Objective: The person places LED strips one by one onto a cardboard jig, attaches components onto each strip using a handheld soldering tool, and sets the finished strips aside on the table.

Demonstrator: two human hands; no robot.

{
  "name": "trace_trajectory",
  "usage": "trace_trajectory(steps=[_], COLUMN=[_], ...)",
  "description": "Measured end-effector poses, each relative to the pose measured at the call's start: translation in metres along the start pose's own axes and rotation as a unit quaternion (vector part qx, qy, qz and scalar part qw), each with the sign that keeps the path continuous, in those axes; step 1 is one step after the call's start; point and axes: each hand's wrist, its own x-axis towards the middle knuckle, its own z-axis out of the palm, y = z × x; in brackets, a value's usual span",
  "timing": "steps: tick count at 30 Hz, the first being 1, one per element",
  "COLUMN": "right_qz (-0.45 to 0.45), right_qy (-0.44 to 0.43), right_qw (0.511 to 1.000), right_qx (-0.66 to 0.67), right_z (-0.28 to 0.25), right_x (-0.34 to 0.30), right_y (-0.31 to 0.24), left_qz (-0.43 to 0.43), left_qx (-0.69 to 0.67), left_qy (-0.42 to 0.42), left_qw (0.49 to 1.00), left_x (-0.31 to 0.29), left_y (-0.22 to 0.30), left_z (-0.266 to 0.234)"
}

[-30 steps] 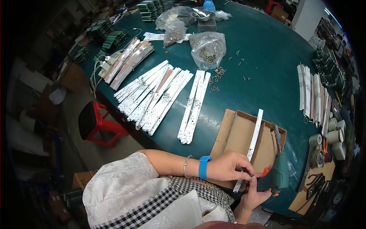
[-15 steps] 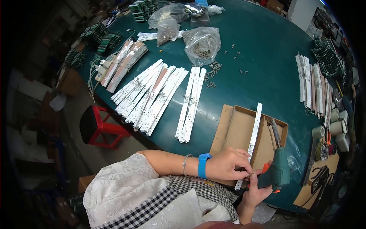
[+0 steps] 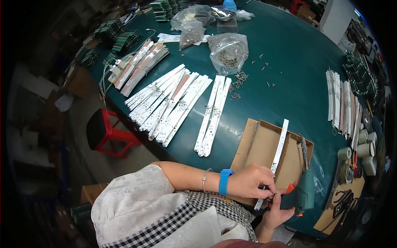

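Observation:
My left hand (image 3: 253, 182), with a blue band at the wrist, is closed in a pinch over a narrow white strip (image 3: 281, 142) dotted with small dark parts. What its fingertips hold is too small to make out. They meet the thumb and forefinger of my right hand (image 3: 279, 210). My right hand is closed round the dark handle of a green gun-shaped tool (image 3: 305, 188) with orange parts and a long metal barrel. Both the strip and the barrel lie over a shallow cardboard box (image 3: 256, 138) at the table's near edge. The strip's near end shows below my left hand.
Left of the box lie a small bundle of white strips (image 3: 211, 118) and a wider fan of strips (image 3: 165, 105). Behind them are a clear bag of screws (image 3: 228, 53) and loose screws (image 3: 239, 78). More strips (image 3: 343, 103) and tape rolls (image 3: 344, 154) line the right side.
The whole view has shifted slightly, so the table appears a little lower and farther right. Both hands keep nearly the same pose, fingertips together beside the strip.

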Motion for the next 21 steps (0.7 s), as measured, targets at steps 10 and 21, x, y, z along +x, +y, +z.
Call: trace_trajectory(steps=[10, 21], right_qz=[-0.002, -0.006], right_qy=[-0.007, 0.018], right_qw=[1.0, 1.0], right_qx=[0.003, 0.003], right_z=[-0.0017, -0.0017], right_x=[0.0007, 0.0023], right_y=[0.0042, 0.0071], left_qz=[0.019, 0.092], left_qx=[0.027, 0.087], left_qy=[-0.002, 0.006], left_qw=[0.999, 0.992], left_x=[-0.001, 0.0007], left_y=[-0.0009, -0.0052], left_z=[-0.0014, 0.0016])
